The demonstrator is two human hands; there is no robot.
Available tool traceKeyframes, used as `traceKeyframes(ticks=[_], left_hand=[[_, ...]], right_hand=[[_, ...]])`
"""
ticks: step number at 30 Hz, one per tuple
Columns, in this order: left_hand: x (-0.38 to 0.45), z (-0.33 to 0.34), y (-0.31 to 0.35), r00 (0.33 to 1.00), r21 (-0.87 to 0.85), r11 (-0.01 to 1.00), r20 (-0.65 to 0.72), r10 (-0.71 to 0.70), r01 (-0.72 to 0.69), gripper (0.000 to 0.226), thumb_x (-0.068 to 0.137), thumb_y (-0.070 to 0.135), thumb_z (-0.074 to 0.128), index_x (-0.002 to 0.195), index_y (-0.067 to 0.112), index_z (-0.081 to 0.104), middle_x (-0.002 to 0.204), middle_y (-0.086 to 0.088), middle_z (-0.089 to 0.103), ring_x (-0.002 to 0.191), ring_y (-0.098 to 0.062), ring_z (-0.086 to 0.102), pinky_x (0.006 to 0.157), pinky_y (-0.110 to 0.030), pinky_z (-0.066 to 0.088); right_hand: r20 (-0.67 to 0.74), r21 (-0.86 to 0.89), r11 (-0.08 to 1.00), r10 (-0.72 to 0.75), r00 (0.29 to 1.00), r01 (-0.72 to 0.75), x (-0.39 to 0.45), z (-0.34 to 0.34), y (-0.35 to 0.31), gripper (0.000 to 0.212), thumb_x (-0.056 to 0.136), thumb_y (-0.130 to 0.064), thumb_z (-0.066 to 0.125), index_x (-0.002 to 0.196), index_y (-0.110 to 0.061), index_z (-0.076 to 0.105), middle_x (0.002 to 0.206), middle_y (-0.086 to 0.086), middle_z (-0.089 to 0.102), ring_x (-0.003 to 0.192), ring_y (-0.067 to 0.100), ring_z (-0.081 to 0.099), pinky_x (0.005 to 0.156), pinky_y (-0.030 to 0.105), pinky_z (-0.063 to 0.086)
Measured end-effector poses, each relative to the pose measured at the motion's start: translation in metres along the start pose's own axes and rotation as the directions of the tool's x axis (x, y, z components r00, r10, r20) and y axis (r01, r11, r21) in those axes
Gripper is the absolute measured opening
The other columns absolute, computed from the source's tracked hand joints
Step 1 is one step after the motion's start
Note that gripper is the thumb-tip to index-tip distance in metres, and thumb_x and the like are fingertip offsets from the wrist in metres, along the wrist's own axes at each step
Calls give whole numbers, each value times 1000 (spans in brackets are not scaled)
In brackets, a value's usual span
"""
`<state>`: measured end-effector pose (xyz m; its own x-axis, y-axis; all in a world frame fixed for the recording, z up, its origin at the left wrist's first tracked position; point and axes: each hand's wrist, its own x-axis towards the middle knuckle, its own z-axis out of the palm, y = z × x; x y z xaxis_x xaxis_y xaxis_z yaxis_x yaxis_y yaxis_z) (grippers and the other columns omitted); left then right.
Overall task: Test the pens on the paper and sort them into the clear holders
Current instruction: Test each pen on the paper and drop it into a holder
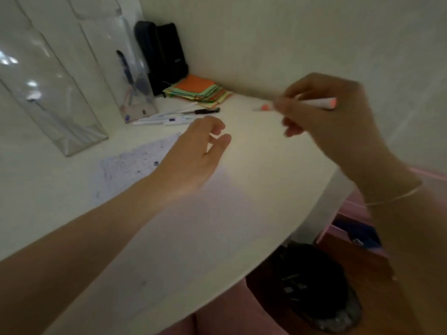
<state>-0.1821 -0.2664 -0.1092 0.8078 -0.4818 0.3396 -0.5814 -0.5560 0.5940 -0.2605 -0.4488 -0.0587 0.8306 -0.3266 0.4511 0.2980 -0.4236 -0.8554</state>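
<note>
Right hand: we see our right hand (324, 110) raised above the table (242, 213), its grip pinched round a white pen (312, 103) with orange ends, held roughly level and clear of the surface
Left hand: our left hand (196, 151) hovers over the paper (130, 163) with a loose, wide grip, fingers relaxed and holding nothing
Paper: we see it flat on the table, covered in blue scribbles, partly under our left forearm
Loose pens: a few pens (174, 116) lie on the table just beyond the paper
Clear holders: the near holder (48, 93) stands at the left; the far holder (135, 93) behind it has pens standing inside
Beyond: coloured sticky notes (200, 91) lie stacked beside a black case (162, 54) against the wall
</note>
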Motion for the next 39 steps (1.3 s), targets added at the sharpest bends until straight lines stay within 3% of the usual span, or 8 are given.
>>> traceKeyframes(ticks=[3, 6, 11, 17, 21, 26, 33, 39], left_hand=[[6, 43, 24, 971, 183, 963, 174, 165, -197, 32, 97, 32, 43, 126, 20, 49, 128, -1, 49, 111, -18, 50, 94, -36, 38], [10, 79, 43, 932, 278, 906, 268, 246, -319, 33, 98, 30, 39, 128, 19, 47, 132, -2, 47, 114, -24, 48, 99, -39, 33], [12, 110, 53, 923, 414, 837, 293, 250, -358, 44, 93, 38, 24, 120, 16, 50, 120, -8, 52, 104, -28, 50, 93, -41, 34], [11, 110, 49, 918, 462, 801, 292, 268, -381, 55, 86, 42, 15, 118, 16, 52, 116, -7, 53, 100, -27, 51, 90, -41, 37], [13, 107, 52, 920, 406, 839, 304, 249, -361, 51, 89, 40, 19, 119, 17, 53, 117, -5, 52, 103, -25, 51, 94, -39, 34], [19, 73, 41, 954, 228, 937, 201, 221, -265, 28, 96, 24, 44, 122, 16, 52, 127, -3, 46, 87, -17, 52, 94, -32, 38], [19, -10, -43, 999, 299, 954, -40, 32, -19, 18, 94, 18, 50, 108, 19, 61, 114, -1, 54, 100, -22, 58, 92, -39, 44], [-11, -55, -102, 982, 372, 916, -161, -93, 148, 12, 90, 13, 54, 95, 16, 64, 86, 0, 53, 73, -19, 54, 69, -26, 42]], right_hand=[[-456, -216, 974, -44, 889, -62, -39, -70, 26, 9, 82, -18, 60, 76, -23, 64, 66, -7, 62, 60, 10, 63, 59, 29, 54], [-606, -358, 898, -14, 795, -257, -86, -104, 80, 8, 86, -16, 51, 80, -20, 55, 64, -13, 53, 57, 2, 55, 54, 14, 41], [-295, -541, 536, 600, 743, -648, -144, -96, 194, 20, 90, -29, 49, 86, -16, 63, 83, 9, 65, 82, 32, 64, 74, 40, 53], [-72, -619, 399, 829, 554, -677, -150, -81, 251, 26, 80, -26, 57, 102, -15, 63, 103, 13, 66, 93, 30, 63, 88, 42, 51], [-248, -646, 414, 681, 689, -641, -112, -92, 213, 15, 87, -15, 51, 97, -10, 60, 98, 14, 62, 84, 27, 55, 76, 33, 43], [-487, -443, 849, 41, 872, -287, -34, -79, 92, 10, 84, -6, 52, 90, -13, 56, 88, 4, 58, 74, 15, 50, 66, 27, 43], [45, -471, 873, -121, 992, 127, 50, 52, 11, 21, 79, -7, 54, 97, -11, 64, 97, 9, 62, 88, 23, 56, 78, 28, 40], [510, -609, 751, 124, 852, 256, 77, 169, 29, 37, 91, -7, 48, 128, -6, 49, 131, 15, 49, 118, 30, 49, 96, 36, 42]])
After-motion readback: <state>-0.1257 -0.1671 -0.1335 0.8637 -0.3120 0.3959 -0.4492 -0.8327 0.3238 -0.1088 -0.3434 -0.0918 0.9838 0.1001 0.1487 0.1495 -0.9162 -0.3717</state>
